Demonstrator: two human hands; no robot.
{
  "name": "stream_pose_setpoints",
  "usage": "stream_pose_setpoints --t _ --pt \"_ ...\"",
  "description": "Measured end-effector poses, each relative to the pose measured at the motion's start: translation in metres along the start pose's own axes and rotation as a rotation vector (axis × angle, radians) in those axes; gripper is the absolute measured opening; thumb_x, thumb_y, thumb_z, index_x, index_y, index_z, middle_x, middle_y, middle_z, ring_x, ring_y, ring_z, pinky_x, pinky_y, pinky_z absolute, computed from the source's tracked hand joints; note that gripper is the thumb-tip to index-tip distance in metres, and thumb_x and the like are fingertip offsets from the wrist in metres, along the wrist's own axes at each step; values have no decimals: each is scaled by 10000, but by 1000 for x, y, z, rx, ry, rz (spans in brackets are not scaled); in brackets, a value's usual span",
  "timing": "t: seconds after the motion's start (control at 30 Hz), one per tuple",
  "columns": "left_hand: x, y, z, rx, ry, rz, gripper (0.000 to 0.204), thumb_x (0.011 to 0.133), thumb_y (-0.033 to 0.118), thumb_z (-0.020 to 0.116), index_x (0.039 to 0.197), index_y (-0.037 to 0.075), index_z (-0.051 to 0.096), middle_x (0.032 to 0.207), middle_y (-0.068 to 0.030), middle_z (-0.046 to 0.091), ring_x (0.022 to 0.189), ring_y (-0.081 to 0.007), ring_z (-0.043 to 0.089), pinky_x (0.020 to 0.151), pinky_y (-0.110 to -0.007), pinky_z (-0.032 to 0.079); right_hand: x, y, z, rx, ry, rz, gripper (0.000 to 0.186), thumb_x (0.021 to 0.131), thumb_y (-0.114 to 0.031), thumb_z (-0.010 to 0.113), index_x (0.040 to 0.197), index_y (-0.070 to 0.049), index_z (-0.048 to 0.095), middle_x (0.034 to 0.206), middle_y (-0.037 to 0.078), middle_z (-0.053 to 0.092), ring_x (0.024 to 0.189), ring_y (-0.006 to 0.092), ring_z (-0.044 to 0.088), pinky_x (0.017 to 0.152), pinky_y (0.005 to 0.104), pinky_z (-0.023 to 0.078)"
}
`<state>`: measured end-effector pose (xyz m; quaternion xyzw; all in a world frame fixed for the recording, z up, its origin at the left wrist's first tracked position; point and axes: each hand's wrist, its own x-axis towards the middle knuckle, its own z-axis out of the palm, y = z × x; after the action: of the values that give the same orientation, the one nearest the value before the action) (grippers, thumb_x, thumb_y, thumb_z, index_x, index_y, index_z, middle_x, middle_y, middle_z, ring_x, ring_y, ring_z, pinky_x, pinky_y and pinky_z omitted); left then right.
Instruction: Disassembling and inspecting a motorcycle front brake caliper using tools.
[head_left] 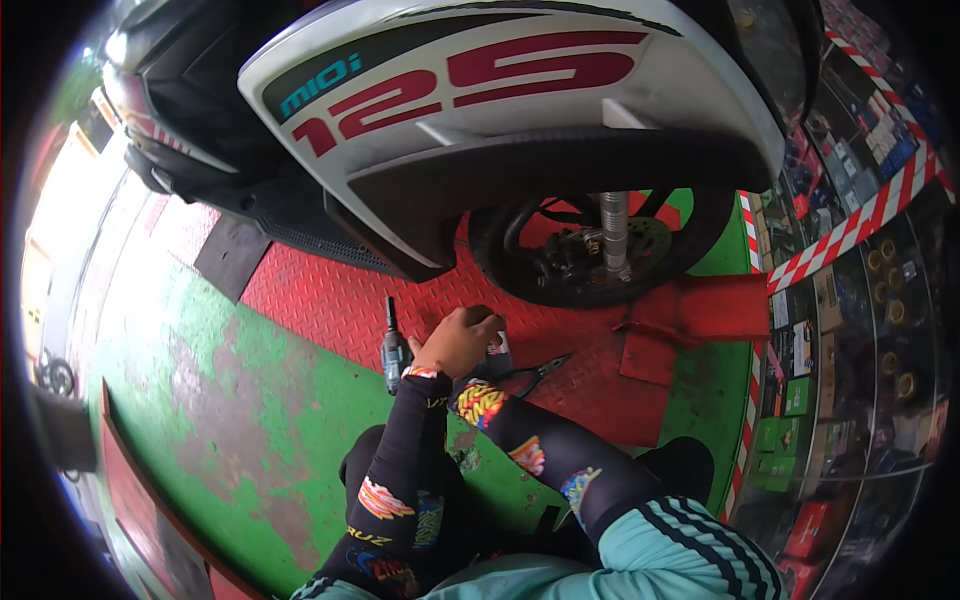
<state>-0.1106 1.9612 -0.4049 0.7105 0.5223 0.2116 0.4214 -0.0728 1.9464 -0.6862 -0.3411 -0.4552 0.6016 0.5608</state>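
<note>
My left hand (pixel 455 342) is above the red ridged platform, its fingers curled over toward a small grey and white container (pixel 498 352). What lies inside those fingers is hidden. My right forearm (pixel 530 435), in a dark patterned sleeve, reaches in from the lower right. It crosses behind my left wrist, and the right hand is mostly covered there. A grey-blue cordless power driver (pixel 393 350) lies left of my hands, its shaft pointing away from me. To their right, dark-handled pliers (pixel 540 374) rest on the platform.
Ahead, a white and black motor scooter (pixel 400 125) stands over the red platform (pixel 310 300), its front wheel (pixel 500 270) close by. A red metal wheel stop (pixel 715 305) is right of it. Glass shelves of boxed parts (pixel 800 400), edged with red-white tape (pixel 850 225), line the right.
</note>
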Motion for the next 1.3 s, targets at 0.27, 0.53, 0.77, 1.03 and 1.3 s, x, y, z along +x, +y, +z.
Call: stream_pose_setpoints --t 0.27,0.53,0.77,1.03,1.3 --pt "-52 -23 -19 155 161 -264 345 998 276 503 1236 56 622 1079 -94 715 1069 -262 678 983 -570 448 -33 -103 67 -672 -399 -158 232 900 -281 647 963 -60 681 949 166 704 944 346 664 832 480 497" --pt "-17 -10 -11 -651 335 -165 314 966 242 598 1085 -45 645 903 -104 704 832 -166 675 763 -301 517 -12 -259 -78 -659 174 101 385 960 -421 608 954 -38 647 751 71 660 681 190 649 646 346 524" --pt "-5 11 19 -535 259 -151 318 965 240 600 1117 -38 627 912 -91 691 856 -147 641 773 -296 496 40 -283 -92 -380 251 301 553 989 -553 504 989 -8 597 768 49 570 620 122 567 576 278 475" --pt "-4 36 20 -521 220 -171 351 957 219 598 1198 -35 580 969 -106 672 894 -152 627 840 -304 506 62 -275 -90 -282 257 245 511 1006 -514 490 849 -34 566 670 16 525 578 121 550 547 282 445" --pt "5 23 22 -510 254 -110 383 936 208 604 1242 -16 546 1027 -117 677 965 -182 645 861 -323 505 49 -275 -97 -307 231 81 425 1010 -343 531 697 -56 524 590 1 494 533 101 498 528 288 406"
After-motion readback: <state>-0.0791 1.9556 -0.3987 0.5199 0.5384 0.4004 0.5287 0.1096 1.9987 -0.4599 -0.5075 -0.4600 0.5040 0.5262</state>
